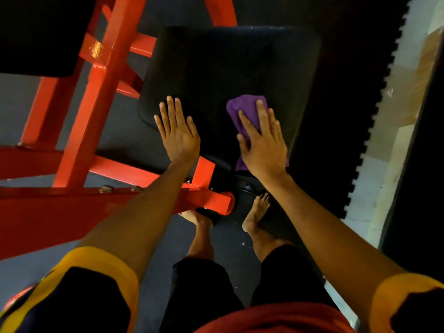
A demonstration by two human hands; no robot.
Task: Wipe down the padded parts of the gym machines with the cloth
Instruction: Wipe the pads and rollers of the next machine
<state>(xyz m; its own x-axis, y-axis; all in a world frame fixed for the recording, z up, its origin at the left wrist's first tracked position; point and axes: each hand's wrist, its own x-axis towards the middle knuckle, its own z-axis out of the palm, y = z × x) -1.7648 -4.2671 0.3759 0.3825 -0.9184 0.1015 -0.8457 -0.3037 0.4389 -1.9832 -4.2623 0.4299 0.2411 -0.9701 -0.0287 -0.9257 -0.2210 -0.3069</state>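
Note:
A black padded seat (228, 68) fills the middle of the view, mounted on a red steel frame (96, 97). My left hand (177, 131) lies flat with spread, straight fingers on the seat's near left corner. My right hand (262, 140) presses a purple cloth (242, 109) flat onto the seat's near right part; its fingers are straight over the cloth. A tail of the cloth hangs off the seat's near edge under my wrist. A second black pad (40, 37) shows at the top left.
Red frame bars (134, 188) cross low on the left, ending by my bare feet (257, 212). Black rubber floor mats with a toothed edge (374, 116) run along the right, beside pale tiles (408, 75). Grey floor lies under the frame.

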